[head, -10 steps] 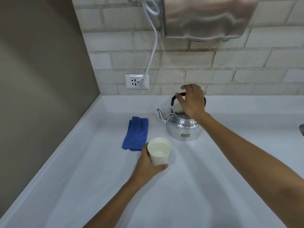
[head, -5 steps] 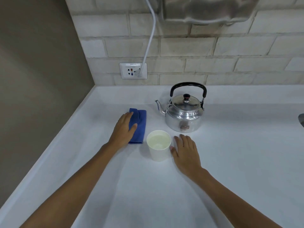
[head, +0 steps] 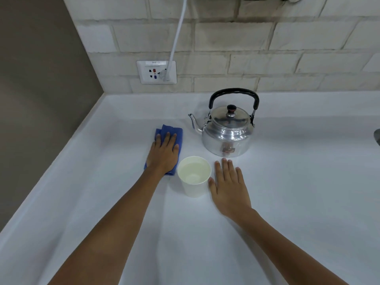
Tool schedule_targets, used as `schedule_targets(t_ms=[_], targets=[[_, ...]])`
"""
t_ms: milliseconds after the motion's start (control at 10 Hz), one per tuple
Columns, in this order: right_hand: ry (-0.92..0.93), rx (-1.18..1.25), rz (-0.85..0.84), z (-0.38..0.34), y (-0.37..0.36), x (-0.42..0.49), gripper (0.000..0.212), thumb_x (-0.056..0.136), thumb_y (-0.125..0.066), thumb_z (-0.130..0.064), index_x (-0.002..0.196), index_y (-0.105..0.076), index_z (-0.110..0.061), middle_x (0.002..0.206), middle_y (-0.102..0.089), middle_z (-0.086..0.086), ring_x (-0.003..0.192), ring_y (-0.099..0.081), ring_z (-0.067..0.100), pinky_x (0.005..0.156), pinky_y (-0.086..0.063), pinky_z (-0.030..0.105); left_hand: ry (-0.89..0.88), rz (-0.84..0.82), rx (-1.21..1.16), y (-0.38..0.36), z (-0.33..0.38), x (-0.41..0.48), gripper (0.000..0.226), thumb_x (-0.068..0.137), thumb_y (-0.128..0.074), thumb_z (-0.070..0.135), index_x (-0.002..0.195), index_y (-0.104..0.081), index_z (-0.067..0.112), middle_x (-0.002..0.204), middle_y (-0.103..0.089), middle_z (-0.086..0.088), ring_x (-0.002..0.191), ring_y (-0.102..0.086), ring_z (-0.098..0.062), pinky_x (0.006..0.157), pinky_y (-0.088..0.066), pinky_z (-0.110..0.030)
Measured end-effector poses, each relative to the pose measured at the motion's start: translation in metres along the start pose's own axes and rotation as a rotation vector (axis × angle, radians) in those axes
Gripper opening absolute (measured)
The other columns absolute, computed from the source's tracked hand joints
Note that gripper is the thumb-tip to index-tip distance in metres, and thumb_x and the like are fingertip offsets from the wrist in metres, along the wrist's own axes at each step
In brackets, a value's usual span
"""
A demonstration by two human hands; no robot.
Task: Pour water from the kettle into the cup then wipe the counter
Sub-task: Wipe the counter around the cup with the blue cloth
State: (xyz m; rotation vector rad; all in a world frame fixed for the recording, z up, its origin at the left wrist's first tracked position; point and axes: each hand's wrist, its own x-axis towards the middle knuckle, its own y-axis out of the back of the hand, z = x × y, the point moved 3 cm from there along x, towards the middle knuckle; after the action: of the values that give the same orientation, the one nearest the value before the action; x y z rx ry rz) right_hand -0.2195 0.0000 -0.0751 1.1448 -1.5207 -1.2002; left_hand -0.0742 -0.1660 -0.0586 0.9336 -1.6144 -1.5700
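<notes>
A shiny metal kettle (head: 227,132) with a black handle stands upright on the white counter (head: 298,182), its spout pointing left. In front of it a white paper cup (head: 195,187) holds water. A folded blue cloth (head: 178,135) lies left of the cup. My left hand (head: 164,154) rests flat on top of the cloth, fingers spread, covering most of it. My right hand (head: 229,187) lies flat on the counter just right of the cup, its thumb touching the cup's side, holding nothing.
A brick wall runs along the back with a power socket (head: 156,72) and a white cable (head: 176,33) plugged into it. A brown wall closes the left side. A grey metal object (head: 377,135) shows at the right edge.
My right hand left the kettle handle and came down flat beside the cup. My left hand let go of the cup and moved onto the blue cloth, now covering more of it.
</notes>
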Motion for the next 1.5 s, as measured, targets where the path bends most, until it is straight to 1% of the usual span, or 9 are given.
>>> schedule_targets(t_ms=[200,300,500,700,900,1000,1200,1400,1500], targets=[[0.008,-0.009,0.006,0.002,-0.001,0.000,0.058,0.096,-0.013,-0.041,0.145,-0.002,-0.011,0.157,-0.003,0.013,0.144,0.000,0.025,0.117,0.000,0.040,-0.321,0.025,-0.140,-0.009,0.001,-0.046,0.061,0.095,-0.038,0.031,0.145,-0.003,0.026,0.157,-0.005,0.000,0.144,-0.001,-0.025,0.116,-0.013,-0.036],[0.001,-0.003,0.014,0.000,-0.002,0.001,0.059,0.095,-0.012,-0.041,0.145,-0.003,-0.011,0.156,-0.004,0.013,0.144,0.000,0.025,0.117,0.001,0.040,-0.335,0.018,-0.077,-0.009,-0.004,-0.044,0.063,0.094,-0.038,0.033,0.144,-0.001,0.028,0.157,-0.004,-0.001,0.144,0.000,-0.025,0.116,-0.013,-0.036],[0.007,-0.014,0.022,0.002,-0.004,0.002,0.059,0.095,-0.015,-0.040,0.144,-0.007,-0.009,0.156,-0.007,0.015,0.144,-0.003,0.027,0.117,-0.003,0.043,-0.209,-0.023,-0.096,0.001,0.021,-0.034,0.074,0.090,-0.044,0.042,0.144,0.002,0.025,0.157,0.001,-0.007,0.143,0.005,-0.032,0.117,-0.008,-0.040],[0.017,0.013,0.008,0.004,-0.003,0.004,0.060,0.095,-0.016,-0.043,0.145,-0.006,-0.011,0.156,-0.007,0.014,0.144,-0.003,0.025,0.117,-0.002,0.042,-0.215,0.059,-0.145,-0.007,-0.002,-0.082,0.052,0.097,-0.028,0.032,0.143,-0.004,0.030,0.157,-0.002,0.000,0.144,0.001,-0.023,0.116,-0.009,-0.034],[0.009,0.034,0.023,0.002,-0.002,0.003,0.060,0.095,-0.017,-0.042,0.144,-0.008,-0.009,0.156,-0.009,0.016,0.144,-0.004,0.026,0.118,-0.004,0.044,0.147,0.056,-0.160,-0.006,-0.051,-0.089,0.049,0.099,-0.021,0.028,0.145,-0.011,0.017,0.157,-0.008,-0.007,0.143,-0.004,-0.029,0.117,-0.013,-0.040],[0.005,0.037,0.006,0.003,-0.003,0.003,0.060,0.094,-0.016,-0.042,0.144,-0.007,-0.009,0.156,-0.008,0.015,0.144,-0.003,0.026,0.118,-0.003,0.043,0.185,0.032,-0.136,-0.006,-0.029,-0.097,0.050,0.099,-0.019,0.028,0.145,-0.006,0.014,0.156,-0.005,-0.010,0.143,-0.002,-0.032,0.117,-0.011,-0.042],[0.010,0.021,0.003,0.004,-0.004,0.003,0.060,0.095,-0.016,-0.042,0.144,-0.007,-0.009,0.156,-0.008,0.015,0.144,-0.004,0.026,0.118,-0.003,0.043,0.018,0.101,-0.216,-0.011,0.003,-0.188,0.050,0.095,-0.011,0.037,0.144,-0.014,0.025,0.155,-0.014,0.002,0.144,-0.008,-0.022,0.114,-0.011,-0.031],[0.008,0.031,0.004,0.005,-0.004,0.003,0.060,0.095,-0.016,-0.042,0.144,-0.007,-0.009,0.156,-0.006,0.015,0.144,-0.002,0.025,0.118,-0.002,0.043,0.215,0.034,-0.188,-0.007,-0.029,-0.197,0.050,0.098,-0.016,0.030,0.145,-0.002,0.020,0.157,-0.002,0.000,0.144,0.000,-0.021,0.117,-0.010,-0.033],[0.001,0.030,-0.002,0.003,-0.004,0.003,0.060,0.094,-0.015,-0.042,0.144,-0.006,-0.009,0.156,-0.006,0.015,0.144,-0.002,0.025,0.119,-0.002,0.043,0.289,0.039,-0.155,-0.005,-0.003,-0.203,0.051,0.098,-0.016,0.028,0.145,0.001,0.015,0.157,0.000,-0.006,0.144,0.001,-0.026,0.118,-0.008,-0.035]])
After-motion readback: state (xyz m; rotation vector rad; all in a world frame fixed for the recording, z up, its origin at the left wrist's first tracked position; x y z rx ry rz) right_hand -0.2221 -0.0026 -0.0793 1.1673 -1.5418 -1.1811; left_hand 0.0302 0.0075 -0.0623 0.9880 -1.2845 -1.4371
